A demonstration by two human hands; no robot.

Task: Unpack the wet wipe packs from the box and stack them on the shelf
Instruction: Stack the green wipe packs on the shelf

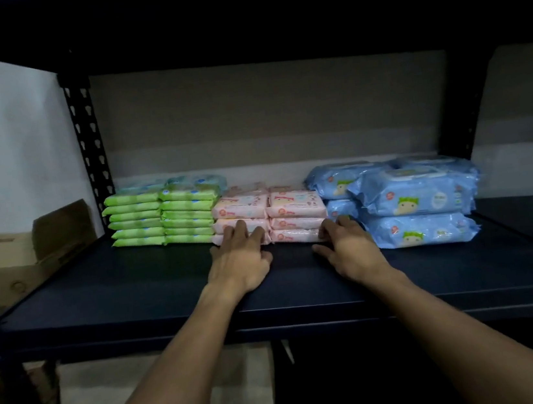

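Wide view first: the dark shelf (134, 287) fills the frame, with a cardboard box (12, 262) off at nine o'clock beyond the upright. I can't tell if that is the box being unpacked.

At two o'clock sit the big blue packs (417, 195), piled loosely, the front ones lying skewed. At ten o'clock the green packs (162, 215) stand in two neat columns. Dead ahead at twelve o'clock, between them, are the pink packs (269, 211), two columns side by side.

Now the hands. The left hand (241, 262) is low on the left pink column, fingers (240, 230) apart and laid fairly straight against the pack fronts, clamped on nothing. The right hand (349, 248) meets the bottom right corner of the pink stack, fingers (328, 227) loosely bent and touching the wrapper, thumb out over the shelf, gripping nothing either. This looks like squaring up the stack.

Here's the danger, folks! Both hands press low, and slick wrappers may let the bottom packs slide back while the top ones overhang and tip forward. And the right wrist is just beside those skewed blue packs, so a careless nudge could send the front ones off the edge.
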